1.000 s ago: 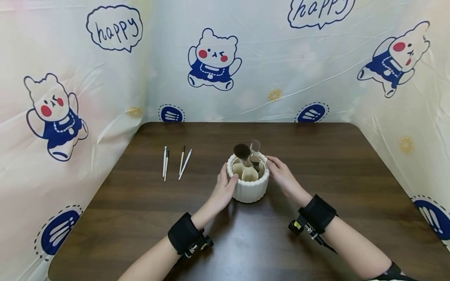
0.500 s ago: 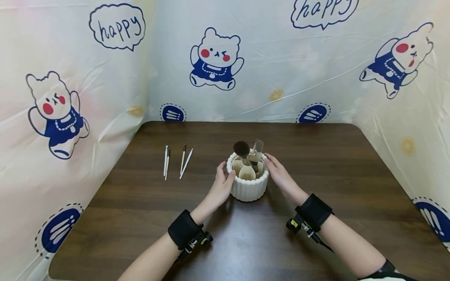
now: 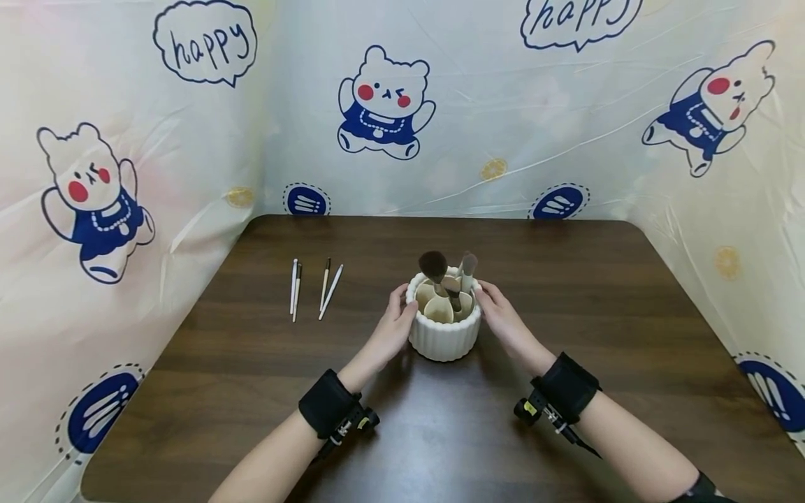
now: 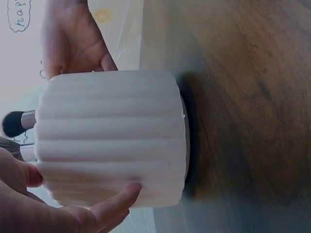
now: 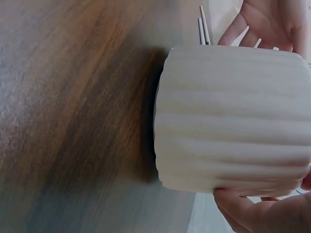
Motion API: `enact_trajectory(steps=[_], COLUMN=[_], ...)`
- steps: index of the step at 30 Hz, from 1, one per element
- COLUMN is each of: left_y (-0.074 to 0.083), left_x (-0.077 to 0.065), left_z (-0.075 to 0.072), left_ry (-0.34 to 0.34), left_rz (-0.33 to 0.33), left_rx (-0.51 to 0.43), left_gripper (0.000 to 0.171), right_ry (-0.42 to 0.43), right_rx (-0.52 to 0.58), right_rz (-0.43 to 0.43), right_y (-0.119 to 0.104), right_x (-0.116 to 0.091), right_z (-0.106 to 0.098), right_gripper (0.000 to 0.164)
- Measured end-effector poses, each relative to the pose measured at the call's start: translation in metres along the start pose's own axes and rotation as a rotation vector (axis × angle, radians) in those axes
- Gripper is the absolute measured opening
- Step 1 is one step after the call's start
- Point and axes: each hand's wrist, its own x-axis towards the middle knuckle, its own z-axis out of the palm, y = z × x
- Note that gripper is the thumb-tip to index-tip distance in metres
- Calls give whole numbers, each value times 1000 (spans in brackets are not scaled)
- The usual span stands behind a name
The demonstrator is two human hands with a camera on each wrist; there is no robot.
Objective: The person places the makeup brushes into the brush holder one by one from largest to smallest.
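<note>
A white ribbed makeup brush holder [image 3: 445,342] stands on the dark wooden table, its inside split into several round compartments. A large fluffy makeup brush [image 3: 433,264], a smaller dark-bristled brush [image 3: 451,286] and a pale-tipped brush [image 3: 468,264] poke up from it. My left hand [image 3: 393,328] grips its left side, thumb at the scalloped rim and fingers along the ribbed wall, as the left wrist view shows. From the opposite side my right hand [image 3: 503,321] holds it, fingertips on the wall [image 5: 228,126] in the right wrist view.
Left of the holder, several thin sticks lie in two groups: a white stick [image 3: 293,286] beside a dark-tipped one, and another dark-tipped stick [image 3: 325,283] beside a white stick [image 3: 330,292]. A patterned curtain [image 3: 465,105] surrounds the table [image 3: 597,279] at back and sides.
The holder has turned a little clockwise seen from above: the pale-tipped brush has shifted right and the front compartment left. Both hands stay on it; the thin sticks lie unmoved.
</note>
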Motion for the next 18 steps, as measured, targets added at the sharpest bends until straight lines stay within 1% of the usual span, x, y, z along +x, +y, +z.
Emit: enact_trajectory(steps=[3, 7, 11, 14, 18], left_y=[0, -1, -1, -1, -1], left_x=[-4, -13, -16, -15, -12], left_z=[2, 6, 8, 7, 3], left_ry=[20, 42, 27, 25, 23], left_rz=[-29, -100, -98, -75, -63], left_rx=[-1, 13, 16, 25, 37], left_gripper=[60, 68, 65, 61, 58], right_ry=[1, -8, -21, -25, -10], right_rx=[-15, -55, -79, -85, -88], right_rz=[-3, -13, -28, -23, -4], right_y=[0, 2, 3, 3, 3], right_x=[1, 6, 8, 9, 7], right_z=[-1, -3, -4, -3, -1], right_gripper=[56, 60, 62, 63, 61])
